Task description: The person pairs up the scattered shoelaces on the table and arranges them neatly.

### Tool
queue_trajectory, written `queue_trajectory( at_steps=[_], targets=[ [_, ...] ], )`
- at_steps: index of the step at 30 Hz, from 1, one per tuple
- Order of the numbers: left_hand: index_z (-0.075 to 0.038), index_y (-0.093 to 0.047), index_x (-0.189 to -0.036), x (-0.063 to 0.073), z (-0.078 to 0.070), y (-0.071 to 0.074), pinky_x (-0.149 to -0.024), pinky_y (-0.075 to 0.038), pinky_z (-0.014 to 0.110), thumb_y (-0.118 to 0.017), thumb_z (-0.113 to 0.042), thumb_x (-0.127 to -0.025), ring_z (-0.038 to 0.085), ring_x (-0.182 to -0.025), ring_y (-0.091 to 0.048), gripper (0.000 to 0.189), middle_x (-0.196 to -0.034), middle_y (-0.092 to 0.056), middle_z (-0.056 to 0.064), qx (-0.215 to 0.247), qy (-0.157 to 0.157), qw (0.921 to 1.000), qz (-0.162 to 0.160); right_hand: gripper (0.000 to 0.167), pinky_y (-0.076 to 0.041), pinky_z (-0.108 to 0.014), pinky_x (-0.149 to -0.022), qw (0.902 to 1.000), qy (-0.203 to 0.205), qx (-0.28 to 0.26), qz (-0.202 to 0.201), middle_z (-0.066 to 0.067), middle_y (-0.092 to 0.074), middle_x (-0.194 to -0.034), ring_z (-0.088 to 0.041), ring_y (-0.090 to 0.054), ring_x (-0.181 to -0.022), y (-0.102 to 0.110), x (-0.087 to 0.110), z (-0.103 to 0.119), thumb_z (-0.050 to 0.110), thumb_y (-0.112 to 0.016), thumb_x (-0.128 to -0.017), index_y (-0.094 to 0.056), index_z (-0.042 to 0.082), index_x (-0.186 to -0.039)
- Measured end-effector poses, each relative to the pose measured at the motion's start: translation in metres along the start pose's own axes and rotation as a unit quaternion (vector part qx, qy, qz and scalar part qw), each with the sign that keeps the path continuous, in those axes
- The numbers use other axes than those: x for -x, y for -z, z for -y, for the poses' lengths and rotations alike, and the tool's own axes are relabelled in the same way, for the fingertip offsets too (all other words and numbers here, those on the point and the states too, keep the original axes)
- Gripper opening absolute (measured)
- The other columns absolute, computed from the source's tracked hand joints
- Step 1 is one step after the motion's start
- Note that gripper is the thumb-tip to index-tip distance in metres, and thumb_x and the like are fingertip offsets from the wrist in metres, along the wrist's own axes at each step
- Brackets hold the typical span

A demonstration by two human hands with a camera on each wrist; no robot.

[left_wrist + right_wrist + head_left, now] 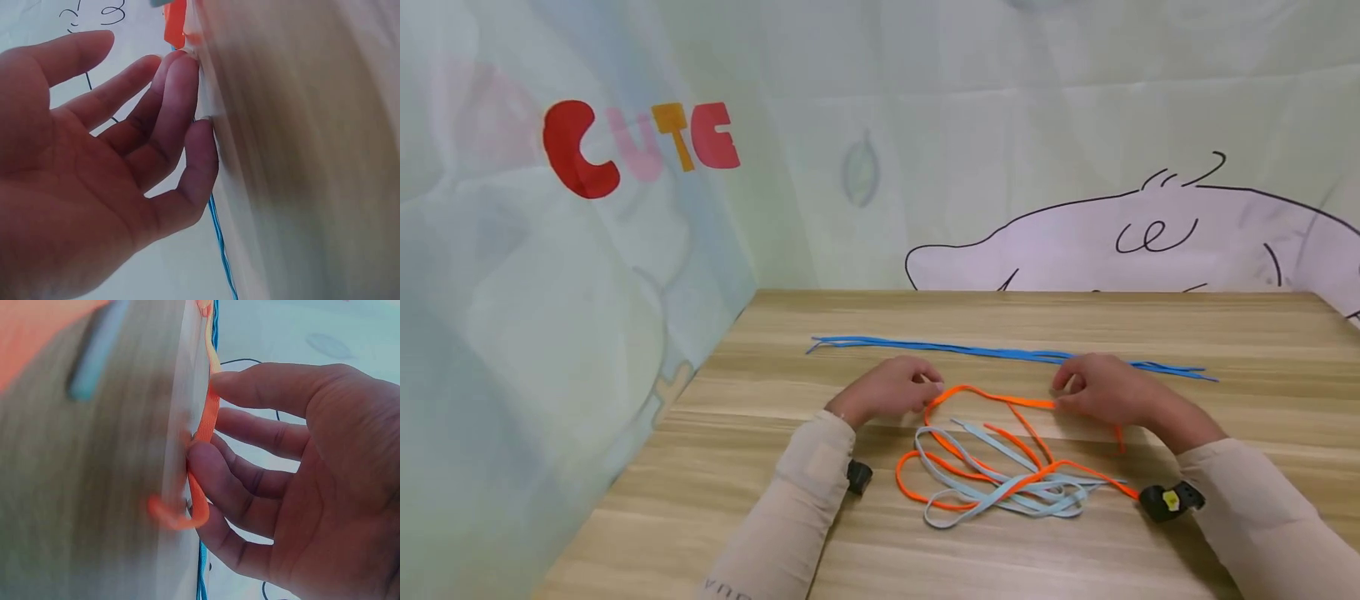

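In the head view, an orange shoelace [977, 393] arches between the two hands, and more of it loops through a pale blue-grey shoelace [977, 500] in a loose tangle. My right hand [1108, 390] holds a stretch of the orange lace between thumb and fingers; its short end [169, 515] curls below the fingers in the right wrist view. At the arch's left bend is my left hand [891, 387]. Its fingers [181, 94] are loosely bent by the tabletop, with the thumb apart and no lace between them. Whether they touch the orange lace is unclear.
Blue shoelaces [955, 347] lie stretched across the wooden table [737, 483] behind both hands. A printed cloth backdrop [865, 100] rises along the table's back and left sides. Each wrist carries a small black camera [1168, 502].
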State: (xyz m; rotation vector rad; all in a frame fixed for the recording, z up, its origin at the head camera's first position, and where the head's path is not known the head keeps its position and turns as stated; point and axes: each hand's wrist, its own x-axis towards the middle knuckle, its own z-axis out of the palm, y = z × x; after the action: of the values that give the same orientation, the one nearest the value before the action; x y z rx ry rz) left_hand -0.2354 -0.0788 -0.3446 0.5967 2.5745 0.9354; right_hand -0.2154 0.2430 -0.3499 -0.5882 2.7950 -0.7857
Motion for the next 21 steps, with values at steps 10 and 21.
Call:
queue_trajectory(
  at_steps=[10,21],
  targets=[
    [-0.013,-0.069,-0.117,-0.001,-0.007,-0.007,-0.073,-0.05,0.031,-0.058,-0.028,-0.101,0.016,-0.08,-0.065,0.023,-0.096,-0.065,-0.003,-0.01,0.0,0.9997,0.022,0.003,-0.05,-0.034,-0.07,0.9999,-0.003,0.014,0.008,0.003,-0.068,-0.087,-0.016,-0.058,-0.079,-0.002,0.002,0.0,0.017,-0.073,-0.09,-0.075,0.016,-0.093],
    [-0.015,-0.07,-0.111,-0.002,-0.009,-0.012,-0.067,-0.047,0.03,-0.061,-0.026,-0.098,0.015,-0.071,-0.059,0.019,-0.085,-0.065,-0.001,-0.02,-0.018,0.9985,0.047,0.005,-0.049,-0.031,-0.068,0.9969,0.067,0.017,0.038,0.011,-0.065,-0.082,-0.01,-0.057,-0.073,-0.005,0.002,0.006,0.02,-0.071,-0.093,-0.073,0.022,-0.088]
  ],
)
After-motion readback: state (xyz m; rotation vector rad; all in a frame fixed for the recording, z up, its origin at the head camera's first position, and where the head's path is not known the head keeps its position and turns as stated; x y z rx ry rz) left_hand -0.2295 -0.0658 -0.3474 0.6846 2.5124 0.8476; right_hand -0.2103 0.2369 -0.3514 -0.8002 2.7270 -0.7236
